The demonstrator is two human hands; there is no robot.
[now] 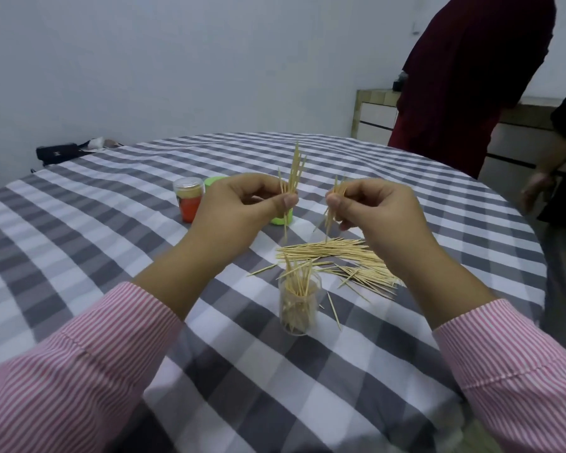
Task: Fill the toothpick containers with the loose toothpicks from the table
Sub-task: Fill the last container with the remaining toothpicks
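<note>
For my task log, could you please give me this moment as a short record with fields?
surface: round table under a grey and white checked cloth
left hand: pinches a bundle of toothpicks held upright
right hand: pinches a smaller bunch
clear container: upright, open, partly filled with toothpicks
loose pile: on the cloth beyond the clear container
orange container: upright, clear lid on
green container: mostly hidden behind the left hand
bystanders: two people at the right edge
</note>
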